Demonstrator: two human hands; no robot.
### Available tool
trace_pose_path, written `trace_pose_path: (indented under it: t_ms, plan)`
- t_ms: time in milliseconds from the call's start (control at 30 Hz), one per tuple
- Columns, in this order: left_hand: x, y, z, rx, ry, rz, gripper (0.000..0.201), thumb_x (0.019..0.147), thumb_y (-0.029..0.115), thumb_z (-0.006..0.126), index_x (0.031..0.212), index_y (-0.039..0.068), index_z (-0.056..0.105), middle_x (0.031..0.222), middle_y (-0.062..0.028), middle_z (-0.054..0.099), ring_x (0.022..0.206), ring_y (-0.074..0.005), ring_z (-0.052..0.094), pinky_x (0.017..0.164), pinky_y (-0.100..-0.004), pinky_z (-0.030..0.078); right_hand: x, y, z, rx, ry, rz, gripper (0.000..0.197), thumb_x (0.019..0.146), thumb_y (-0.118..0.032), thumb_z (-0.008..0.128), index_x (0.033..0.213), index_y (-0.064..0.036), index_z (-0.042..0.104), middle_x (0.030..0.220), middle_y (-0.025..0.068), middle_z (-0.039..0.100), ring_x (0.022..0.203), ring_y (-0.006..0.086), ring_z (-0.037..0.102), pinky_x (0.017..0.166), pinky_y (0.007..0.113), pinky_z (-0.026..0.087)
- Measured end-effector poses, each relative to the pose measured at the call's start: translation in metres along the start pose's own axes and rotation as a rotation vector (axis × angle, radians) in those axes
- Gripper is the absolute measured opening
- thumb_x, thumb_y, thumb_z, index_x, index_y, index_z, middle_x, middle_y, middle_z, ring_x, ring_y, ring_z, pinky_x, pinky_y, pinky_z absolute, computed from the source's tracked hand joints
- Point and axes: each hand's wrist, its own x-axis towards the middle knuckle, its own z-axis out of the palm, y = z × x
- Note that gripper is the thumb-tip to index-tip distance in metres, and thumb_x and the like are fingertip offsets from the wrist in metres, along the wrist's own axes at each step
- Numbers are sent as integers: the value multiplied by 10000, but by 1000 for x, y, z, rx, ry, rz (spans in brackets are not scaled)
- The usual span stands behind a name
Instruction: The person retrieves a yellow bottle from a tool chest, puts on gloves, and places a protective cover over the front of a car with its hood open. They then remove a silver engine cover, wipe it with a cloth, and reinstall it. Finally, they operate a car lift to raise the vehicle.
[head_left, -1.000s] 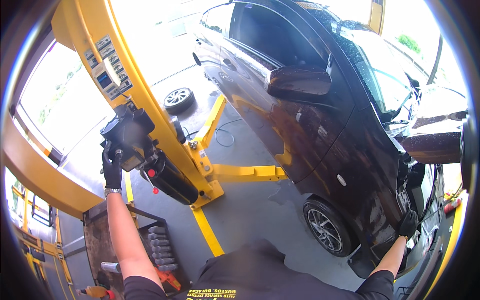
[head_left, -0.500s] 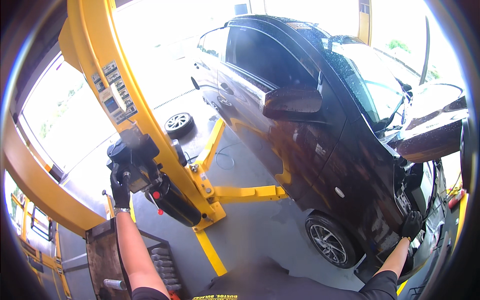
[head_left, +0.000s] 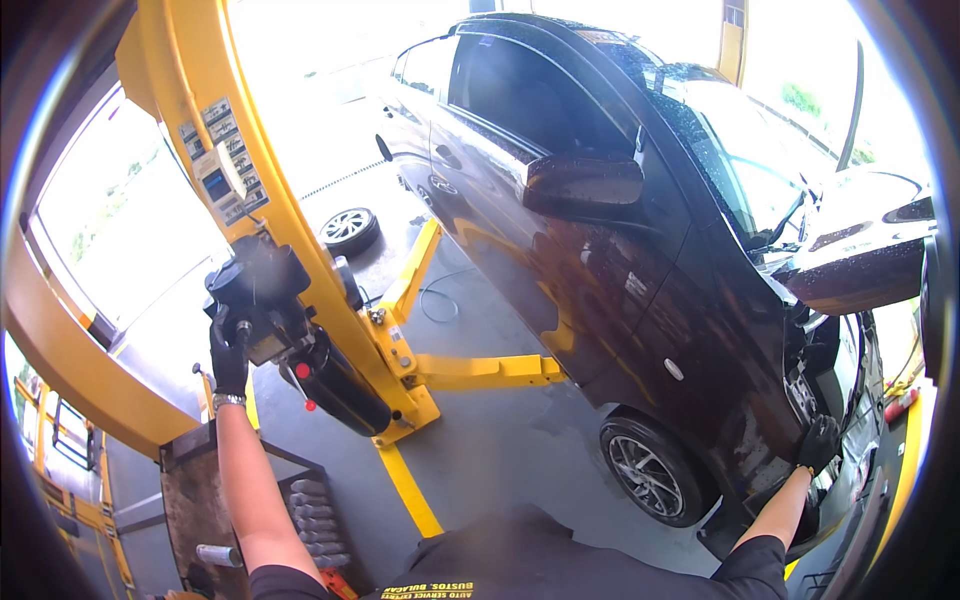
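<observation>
My left hand (head_left: 230, 352), in a black glove, is against the near left side of the black power unit (head_left: 262, 290) on the yellow lift post (head_left: 285, 240). Its fingers reach up along the housing and look closed about its edge. On the right, my black-gloved right hand (head_left: 820, 443) is at the front corner of a dark car (head_left: 650, 290), where inner parts lie exposed. Its fingers are curled at the opening's edge, and their tips are hidden. Below the power unit hangs a black cylinder (head_left: 345, 390) with red knobs.
Yellow lift arms (head_left: 490, 370) extend from the post toward the car's underside. A loose wheel (head_left: 350, 231) lies on the floor behind the post. The car's front wheel (head_left: 650, 468) is near me. At lower left stands a cart (head_left: 195, 500) beside several grey bottles (head_left: 318, 525).
The whole view has shifted slightly, with car and post a little higher and farther left in the picture. Both hands stay in the same places on the power unit and the car.
</observation>
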Motion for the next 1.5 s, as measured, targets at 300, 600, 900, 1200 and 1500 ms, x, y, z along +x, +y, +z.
trace_pose_path:
  t_ms: [300,600,900,1200,1500]
  plan:
    - [20,3,-1,746,-67,307,514,884,262,647,1338,40,553,1324,-179,601,1239,-344,556,1070,-453,419,0,-3,-8,-270,-77,-307,240,953,-252,542,1040,-92,698,1054,115,701,1003,270,652,934,423,484]
    - [47,5,1,767,-431,259,579,857,227,695,1366,15,520,1131,-262,642,1062,-412,621,897,-482,504,2,-16,-11,18,-58,-4,316,945,-387,552,1018,-129,720,1105,75,703,1084,310,622,1075,493,370]
    - [69,-35,18,926,-526,233,650,889,278,618,1481,116,403,1094,-264,639,931,-419,657,770,-493,531,-2,-36,-52,80,-174,-61,327,961,-401,516,1091,-180,720,1139,32,703,1095,269,626,987,432,445]
    - [69,-39,24,1076,-506,285,626,918,363,567,1473,120,409,919,-235,692,822,-406,681,715,-489,537,1,-23,-45,-141,-118,-405,264,982,-292,503,1122,-172,691,1163,22,697,1093,247,636,938,417,485]
    - [43,36,18,1126,-598,334,762,884,598,490,1537,273,270,1317,-206,591,1071,-379,653,903,-479,518,6,19,28,-168,-45,-474,313,991,-301,499,1163,-113,680,1156,82,697,1041,276,662,902,429,509]
